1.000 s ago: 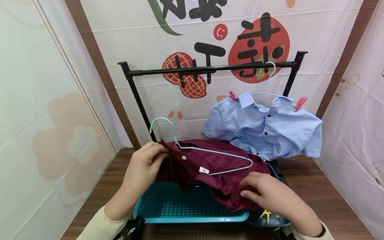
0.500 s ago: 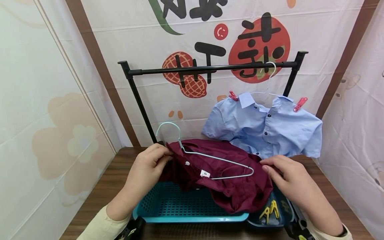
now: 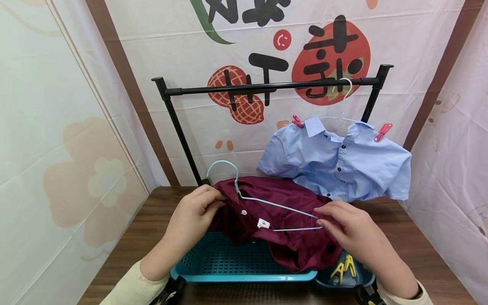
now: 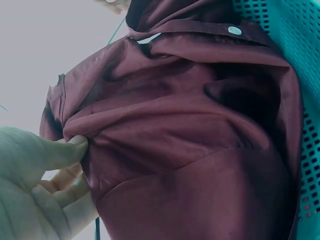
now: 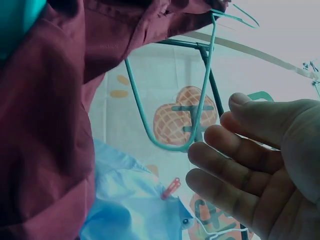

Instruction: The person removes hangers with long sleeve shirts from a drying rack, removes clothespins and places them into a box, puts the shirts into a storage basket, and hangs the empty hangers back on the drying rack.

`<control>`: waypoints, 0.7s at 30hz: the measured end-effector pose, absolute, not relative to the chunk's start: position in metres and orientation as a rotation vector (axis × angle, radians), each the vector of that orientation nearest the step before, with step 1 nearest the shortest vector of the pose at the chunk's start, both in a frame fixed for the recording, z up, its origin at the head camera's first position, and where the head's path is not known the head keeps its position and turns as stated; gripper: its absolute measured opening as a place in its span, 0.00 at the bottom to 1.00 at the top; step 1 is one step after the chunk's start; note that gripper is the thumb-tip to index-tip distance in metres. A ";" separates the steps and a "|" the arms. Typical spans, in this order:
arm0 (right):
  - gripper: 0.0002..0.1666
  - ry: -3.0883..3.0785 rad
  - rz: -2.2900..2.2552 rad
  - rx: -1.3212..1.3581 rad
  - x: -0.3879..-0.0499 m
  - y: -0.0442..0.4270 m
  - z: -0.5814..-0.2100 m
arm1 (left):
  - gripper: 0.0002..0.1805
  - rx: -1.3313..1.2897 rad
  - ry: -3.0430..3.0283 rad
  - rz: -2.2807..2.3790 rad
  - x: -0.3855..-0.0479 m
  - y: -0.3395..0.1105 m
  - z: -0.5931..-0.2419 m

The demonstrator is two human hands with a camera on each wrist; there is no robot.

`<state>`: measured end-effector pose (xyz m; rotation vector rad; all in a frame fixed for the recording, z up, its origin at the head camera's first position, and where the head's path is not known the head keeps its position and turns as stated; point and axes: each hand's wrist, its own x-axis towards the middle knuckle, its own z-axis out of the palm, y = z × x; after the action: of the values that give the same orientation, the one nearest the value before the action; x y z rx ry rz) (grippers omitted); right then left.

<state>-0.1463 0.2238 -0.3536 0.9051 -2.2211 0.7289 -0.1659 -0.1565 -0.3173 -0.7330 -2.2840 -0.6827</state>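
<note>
My left hand [image 3: 196, 216] pinches the maroon shirt [image 3: 282, 190] near its collar, thumb against the cloth in the left wrist view. A pale turquoise wire hanger [image 3: 278, 206] is partly inside the shirt. Its hook rises at the left, and its right end shows over the cloth. Close to that end is my right hand [image 3: 348, 226]; in the right wrist view its fingers [image 5: 225, 167] are loosely extended with nothing in them, just apart from the hanger's loop [image 5: 172, 147]. A white button and a white label show at the shirt's neck; the hanger's left end is hidden.
Beneath the shirt sits a teal basket [image 3: 244, 277]. A dark blue tray [image 3: 324, 279] with yellow clothespins [image 3: 345, 267] stands beside it. Behind, a black rack [image 3: 267, 87] carries a light blue shirt [image 3: 335, 161] on a white hanger, with red clothespins [image 3: 383, 132] at its shoulders.
My right hand has left the shirt's lower front, moved out to the right, then come back toward the hanger's end. The hanger's hook and my left hand have shifted right; the hook sits lower.
</note>
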 end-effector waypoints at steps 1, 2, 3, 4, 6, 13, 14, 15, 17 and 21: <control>0.21 -2.226 0.726 0.912 -0.146 0.223 -0.355 | 0.08 -0.739 -2.283 -0.680 -0.166 -0.156 -0.318; 0.21 -2.232 0.719 0.917 -0.147 0.222 -0.356 | 0.08 -0.745 -2.282 -0.677 -0.166 -0.155 -0.318; 0.20 -2.238 0.707 0.919 -0.147 0.221 -0.356 | 0.08 -0.753 -2.276 -0.674 -0.166 -0.154 -0.319; 0.20 -2.242 0.698 0.922 -0.147 0.220 -0.357 | 0.09 -0.760 -2.273 -0.668 -0.166 -0.154 -0.319; 0.20 -2.256 0.683 0.918 -0.147 0.219 -0.359 | 0.09 -0.770 -2.268 -0.658 -0.166 -0.153 -0.320; 0.19 -2.257 0.615 0.891 -0.148 0.212 -0.364 | 0.09 -0.790 -2.257 -0.655 -0.165 -0.152 -0.322; 0.19 -2.252 0.596 0.886 -0.148 0.211 -0.365 | 0.09 -0.792 -2.255 -0.656 -0.165 -0.152 -0.322; 0.20 -2.248 0.579 0.881 -0.148 0.209 -0.365 | 0.09 -0.793 -2.253 -0.655 -0.164 -0.151 -0.322; 0.20 -2.234 0.553 0.878 -0.148 0.207 -0.366 | 0.09 -0.798 -2.249 -0.650 -0.164 -0.151 -0.323; 0.21 -2.215 0.520 0.876 -0.147 0.203 -0.367 | 0.09 -0.804 -2.241 -0.641 -0.163 -0.150 -0.323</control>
<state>-0.1473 0.2032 -0.3671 0.8763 -2.2148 0.5196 -0.1634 -0.1498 -0.3229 -0.8040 -2.2409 -0.6409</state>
